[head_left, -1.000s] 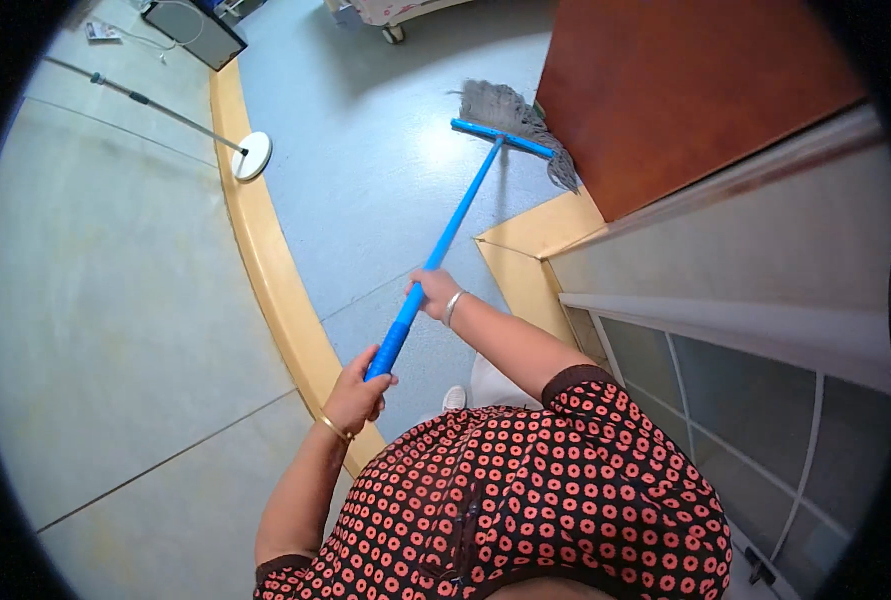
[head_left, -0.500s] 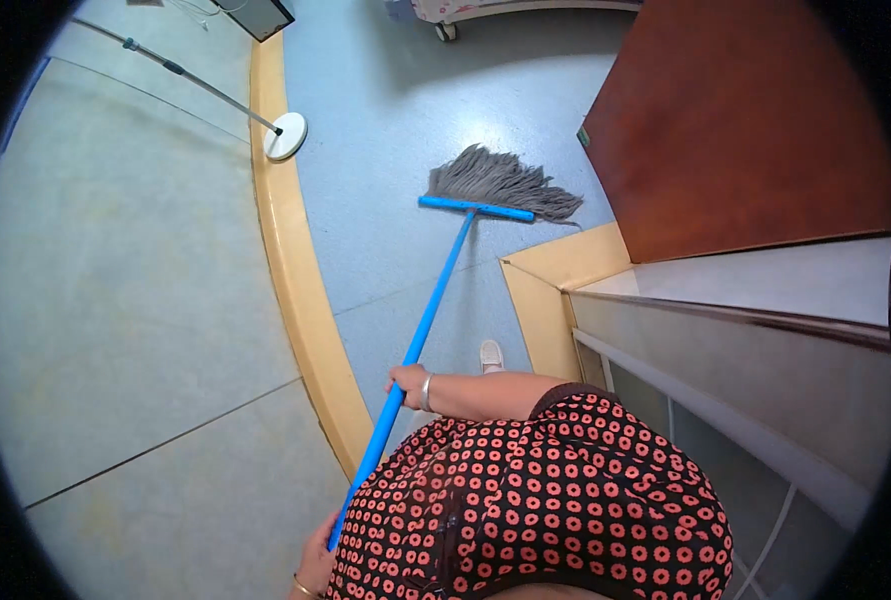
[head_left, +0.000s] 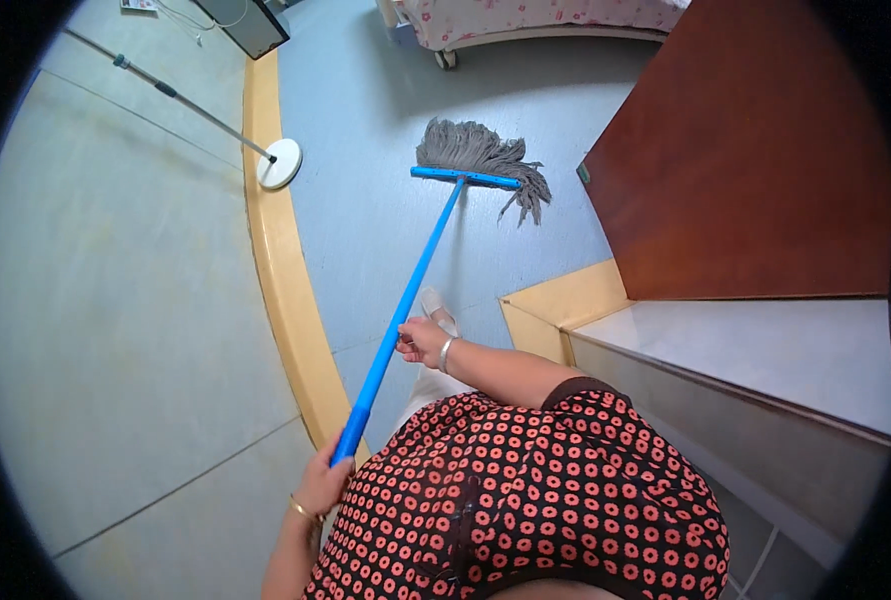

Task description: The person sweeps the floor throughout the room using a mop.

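A mop with a long blue handle slants from my waist out over the floor. My left hand is closed round the thicker blue grip at the handle's near end. Further up, my right hand has its fingers curled loosely against the handle's right side; how firmly they grip is hard to see. Grey mop strands lie on the blue floor beyond the blue crossbar, some trailing to the right.
On the left, a flat round white mop head on a metal pole leans by the wall's yellow baseboard. A brown wooden door stands at right, above a yellow-edged corner. A wheeled bed is at the far end.
The mop head has moved forward and slightly left, its strands now trailing right. My left hand has come forward with the grip. My right hand has moved forward and loosened. A foot has stepped forward.
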### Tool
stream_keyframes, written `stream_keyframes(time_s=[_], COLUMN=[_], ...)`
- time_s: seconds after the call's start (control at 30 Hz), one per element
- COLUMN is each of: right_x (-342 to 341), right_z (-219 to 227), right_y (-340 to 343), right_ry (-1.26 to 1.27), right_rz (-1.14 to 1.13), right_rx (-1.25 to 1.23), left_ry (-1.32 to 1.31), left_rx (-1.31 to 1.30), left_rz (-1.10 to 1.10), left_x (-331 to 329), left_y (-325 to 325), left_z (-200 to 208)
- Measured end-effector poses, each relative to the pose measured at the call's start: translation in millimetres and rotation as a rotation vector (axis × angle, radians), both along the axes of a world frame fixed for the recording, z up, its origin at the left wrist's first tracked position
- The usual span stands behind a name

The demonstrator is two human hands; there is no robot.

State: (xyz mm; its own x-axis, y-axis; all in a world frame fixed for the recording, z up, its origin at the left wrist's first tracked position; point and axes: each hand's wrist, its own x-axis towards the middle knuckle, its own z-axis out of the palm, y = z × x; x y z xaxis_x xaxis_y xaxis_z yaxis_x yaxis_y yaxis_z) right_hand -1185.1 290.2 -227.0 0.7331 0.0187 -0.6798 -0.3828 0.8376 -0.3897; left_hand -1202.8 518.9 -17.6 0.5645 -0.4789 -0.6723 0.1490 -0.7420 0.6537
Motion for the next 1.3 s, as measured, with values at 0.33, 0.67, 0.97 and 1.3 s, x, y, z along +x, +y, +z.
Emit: stream_keyframes(time_s=[0.33,0.67,0.97,1.3], right_x=[-24,-21,8,26], right_z=[-29,-19,22,6], right_y=[-63,-72,-33,4], right_ry=[0.165,0.267,0.228,0.303], right_rz=[-0.208,-0.255,-0.083,-0.232], right_rx=[-0.148,-0.199,-0.128,-0.044], left_ry=[-0.02,-0.172,-0.174,-0.837], left_rx=[-0.215,-0.282,-0.174,0.324], left_rz=[-0.17,-0.294,-0.169,-0.182], left_x=[102,83,-1,-22], left_y=[-171,-148,29,89], left_z=[-95,-117,23,34])
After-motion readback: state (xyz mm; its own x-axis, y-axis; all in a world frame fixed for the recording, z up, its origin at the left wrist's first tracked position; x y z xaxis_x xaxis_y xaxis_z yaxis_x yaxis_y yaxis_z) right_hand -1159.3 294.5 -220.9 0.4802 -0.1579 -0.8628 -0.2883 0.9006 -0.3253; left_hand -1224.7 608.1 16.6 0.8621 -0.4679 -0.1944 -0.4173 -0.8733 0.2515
